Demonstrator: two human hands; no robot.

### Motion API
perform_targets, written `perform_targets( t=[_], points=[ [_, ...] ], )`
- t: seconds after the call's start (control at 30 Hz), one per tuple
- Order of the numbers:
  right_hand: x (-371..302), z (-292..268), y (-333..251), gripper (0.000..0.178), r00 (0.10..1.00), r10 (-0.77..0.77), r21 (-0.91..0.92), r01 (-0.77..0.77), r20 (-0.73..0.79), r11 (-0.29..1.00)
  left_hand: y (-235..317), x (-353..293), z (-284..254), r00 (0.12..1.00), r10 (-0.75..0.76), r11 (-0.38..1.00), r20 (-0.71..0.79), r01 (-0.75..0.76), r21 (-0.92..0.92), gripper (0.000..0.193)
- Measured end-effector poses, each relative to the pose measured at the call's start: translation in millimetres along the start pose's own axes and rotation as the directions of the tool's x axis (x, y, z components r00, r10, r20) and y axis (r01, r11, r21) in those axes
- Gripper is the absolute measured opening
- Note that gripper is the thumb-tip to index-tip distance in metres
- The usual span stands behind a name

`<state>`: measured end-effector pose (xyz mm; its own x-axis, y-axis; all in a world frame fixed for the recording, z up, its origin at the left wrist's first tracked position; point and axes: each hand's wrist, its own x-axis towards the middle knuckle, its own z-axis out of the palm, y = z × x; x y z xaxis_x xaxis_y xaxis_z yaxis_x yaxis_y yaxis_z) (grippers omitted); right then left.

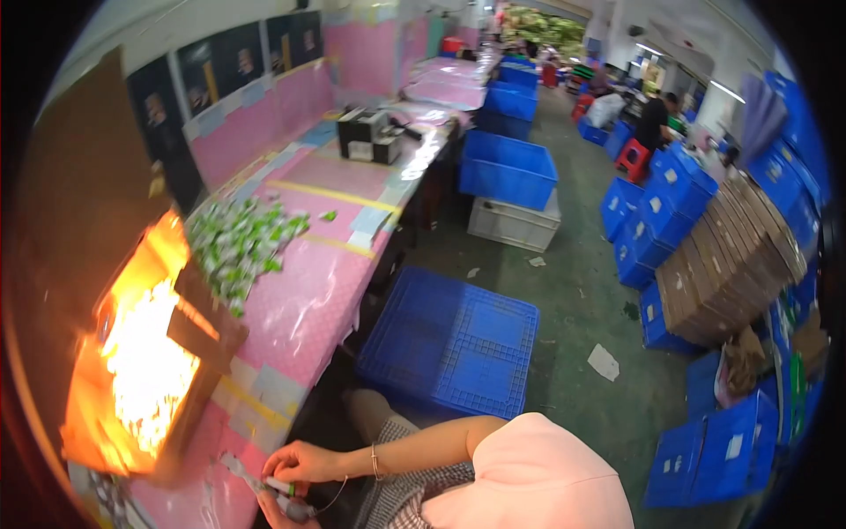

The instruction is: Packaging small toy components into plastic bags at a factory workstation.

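Observation:
At the pink table's near edge, my right hand (306, 462) is closed, its thumb and fingers pinching a small white-and-green piece (282, 486). My left hand (280, 514), partly cut off by the lower edge, is closed just below it around a small grey rounded piece (298, 509). The two hands nearly touch. From beside them a thin cord (333, 501) loops toward my right wrist. A clear and whitish strip (236, 467) lies by my fingertips. Farther up the table spreads a heap of small green-and-white pieces (242, 242).
A cardboard box (207, 339), glaring orange-white inside, stands left on the pink-covered table (304, 309). A black-and-white device (368, 137) sits farther along. Beside the table is a blue crate (449, 344). Stacked cartons (731, 256) and blue bins line the right; people sit in the distance.

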<state>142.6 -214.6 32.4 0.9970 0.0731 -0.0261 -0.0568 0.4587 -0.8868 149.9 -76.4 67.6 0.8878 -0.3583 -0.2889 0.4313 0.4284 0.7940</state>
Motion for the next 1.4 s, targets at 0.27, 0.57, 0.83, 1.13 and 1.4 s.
perform_targets(
  t=[0.27, 0.57, 0.83, 1.13, 1.4],
  points=[
    [-29.3, 12.8, -60.6, 0.042, 0.945, 0.147, -0.564, 0.046, 0.291, 0.824, 0.4, -29.4, 4.7, 0.979, 0.090, 0.989, -0.182, -0.110, -0.099, 0.034],
    [-22.0, 50.0, -53.1, 0.048, 0.996, -0.018, -0.457, 0.056, 0.085, 0.888, -12.4, -68.5, -9.1, 0.927, 0.239, 0.970, -0.289, -0.241, 0.026, 0.039],
    [-38.1, 66.5, -29.2, 0.046, 0.978, -0.175, -0.481, 0.207, 0.113, 0.852, -16.4, -84.3, -9.7, 0.851, 0.457, 0.875, -0.257, -0.378, 0.303, 0.052],
    [-35.6, 63.9, -21.1, 0.053, 0.895, -0.430, -0.659, 0.394, 0.118, 0.640, -20.5, -75.3, 1.7, 0.824, 0.490, 0.861, -0.285, -0.405, 0.309, 0.050],
    [-40.6, 59.3, -25.6, 0.043, 0.930, -0.367, -0.613, 0.299, 0.015, 0.732, -18.9, -69.3, 9.8, 0.874, 0.385, 0.922, -0.297, -0.374, 0.096, 0.051]
  ],
)
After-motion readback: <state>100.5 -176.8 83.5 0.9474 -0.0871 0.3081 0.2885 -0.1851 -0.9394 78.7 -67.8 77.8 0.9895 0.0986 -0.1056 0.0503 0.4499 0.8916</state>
